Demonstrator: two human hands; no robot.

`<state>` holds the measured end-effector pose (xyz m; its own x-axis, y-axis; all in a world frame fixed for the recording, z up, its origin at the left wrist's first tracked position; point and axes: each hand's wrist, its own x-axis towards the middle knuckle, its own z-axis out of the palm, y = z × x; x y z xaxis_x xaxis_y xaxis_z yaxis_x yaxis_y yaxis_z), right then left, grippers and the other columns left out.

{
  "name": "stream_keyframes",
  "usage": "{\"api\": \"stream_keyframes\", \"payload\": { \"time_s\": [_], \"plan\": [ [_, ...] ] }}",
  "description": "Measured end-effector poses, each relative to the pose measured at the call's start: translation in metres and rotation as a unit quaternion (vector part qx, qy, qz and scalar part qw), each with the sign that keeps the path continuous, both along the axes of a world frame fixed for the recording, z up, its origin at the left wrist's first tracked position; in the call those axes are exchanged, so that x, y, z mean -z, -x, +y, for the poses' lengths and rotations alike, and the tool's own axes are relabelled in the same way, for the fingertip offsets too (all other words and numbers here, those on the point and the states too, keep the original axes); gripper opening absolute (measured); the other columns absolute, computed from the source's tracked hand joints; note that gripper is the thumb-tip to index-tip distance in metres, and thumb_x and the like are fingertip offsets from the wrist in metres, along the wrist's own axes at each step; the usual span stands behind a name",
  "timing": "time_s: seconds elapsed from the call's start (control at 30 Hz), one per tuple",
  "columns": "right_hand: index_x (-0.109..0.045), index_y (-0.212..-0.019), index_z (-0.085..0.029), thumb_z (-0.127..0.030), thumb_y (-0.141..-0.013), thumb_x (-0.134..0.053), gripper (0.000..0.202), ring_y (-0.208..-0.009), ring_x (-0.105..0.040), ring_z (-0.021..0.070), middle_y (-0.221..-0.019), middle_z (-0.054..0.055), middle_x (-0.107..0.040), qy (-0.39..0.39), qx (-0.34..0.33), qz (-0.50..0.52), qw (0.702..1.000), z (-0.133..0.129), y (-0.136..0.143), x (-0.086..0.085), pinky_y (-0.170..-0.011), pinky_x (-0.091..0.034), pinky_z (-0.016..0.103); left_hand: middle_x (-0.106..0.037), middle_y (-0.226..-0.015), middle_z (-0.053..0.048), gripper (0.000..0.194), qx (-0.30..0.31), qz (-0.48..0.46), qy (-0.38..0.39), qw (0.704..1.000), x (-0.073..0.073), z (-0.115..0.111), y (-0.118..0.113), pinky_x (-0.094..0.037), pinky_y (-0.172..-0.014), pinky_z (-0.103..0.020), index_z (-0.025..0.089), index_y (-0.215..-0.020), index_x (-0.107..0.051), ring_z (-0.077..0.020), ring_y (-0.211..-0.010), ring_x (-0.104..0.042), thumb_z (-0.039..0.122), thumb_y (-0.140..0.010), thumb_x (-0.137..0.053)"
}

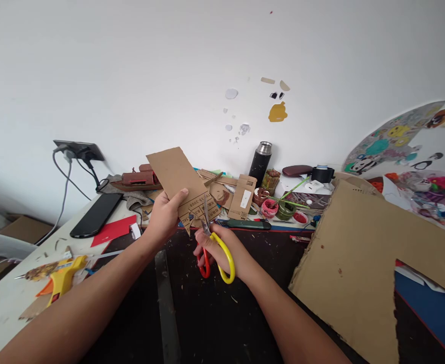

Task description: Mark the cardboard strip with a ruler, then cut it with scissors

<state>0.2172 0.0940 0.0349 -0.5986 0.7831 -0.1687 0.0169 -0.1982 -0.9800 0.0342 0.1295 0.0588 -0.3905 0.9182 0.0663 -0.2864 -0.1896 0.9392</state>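
Note:
My left hand point(165, 215) grips a flat piece of brown cardboard point(179, 174) by its lower left edge, thumb on top. Dark printed letters and lines run along the cardboard's lower end, where the edge looks jagged. In my right hand point(222, 247) is a pair of scissors point(228, 260) with one yellow and one red handle loop. The scissor blades point up and lie at the printed end of the cardboard; whether they are parted there I cannot tell. Part of my right hand's fingers is hidden behind the handles.
A metal ruler point(167, 303) lies on the dark mat point(207, 323). To the left are a yellow glue gun point(65, 275), a phone point(96, 215) and red paper point(114, 230). Behind stand a black thermos point(260, 164) and paint jars point(269, 207); a large cardboard sheet point(347, 263) is at right.

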Motion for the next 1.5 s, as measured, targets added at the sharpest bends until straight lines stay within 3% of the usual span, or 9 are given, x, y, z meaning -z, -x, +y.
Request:
{"api": "stream_keyframes", "payload": {
  "time_s": [0.27,0.5,0.77,1.5],
  "plan": [
    [-0.061,-0.099,-0.021,-0.082,-0.091,-0.071,0.062,-0.048,-0.066,0.0151,-0.070,-0.001,-0.069,-0.025,0.021,-0.012,0.999,-0.0029,0.0027,0.0041,-0.046,-0.050,0.024,-0.083,-0.098,-0.012,0.057,0.005,-0.002,0.003,1.000,-0.0007,-0.0011,-0.0015,-0.065,-0.077,-0.042,0.016,-0.105,-0.074,-0.0358,-0.093,-0.080,0.051,-0.065,-0.096],
    [-0.060,-0.097,-0.022,-0.084,-0.092,-0.067,0.063,-0.047,-0.065,0.0160,-0.068,-0.001,-0.068,-0.026,0.029,-0.023,0.999,-0.0041,0.0027,0.0028,-0.044,-0.049,0.024,-0.084,-0.108,-0.012,0.053,-0.002,0.046,-0.011,0.999,0.0052,0.0003,0.0044,-0.064,-0.083,-0.041,0.017,-0.107,-0.078,-0.0344,-0.099,-0.080,0.053,-0.072,-0.094],
    [-0.059,-0.091,-0.023,-0.079,-0.098,-0.063,0.057,-0.046,-0.064,0.0159,-0.063,-0.003,-0.065,-0.064,0.035,-0.048,0.996,-0.0060,0.0014,0.0004,-0.044,-0.048,0.024,-0.084,-0.100,-0.011,0.052,0.007,0.029,-0.006,1.000,0.0052,0.0010,0.0021,-0.065,-0.083,-0.042,0.017,-0.104,-0.079,-0.0344,-0.097,-0.080,0.052,-0.069,-0.096],
    [-0.053,-0.088,-0.025,-0.067,-0.103,-0.065,0.046,-0.040,-0.059,0.0147,-0.056,-0.006,-0.059,-0.062,0.038,-0.092,0.993,-0.0065,0.0012,-0.0001,-0.039,-0.044,0.022,-0.084,-0.102,-0.011,0.058,0.018,0.005,0.001,1.000,0.0079,-0.0003,-0.0012,-0.065,-0.082,-0.041,0.015,-0.107,-0.077,-0.0334,-0.096,-0.080,0.052,-0.067,-0.097]
  ]
}}
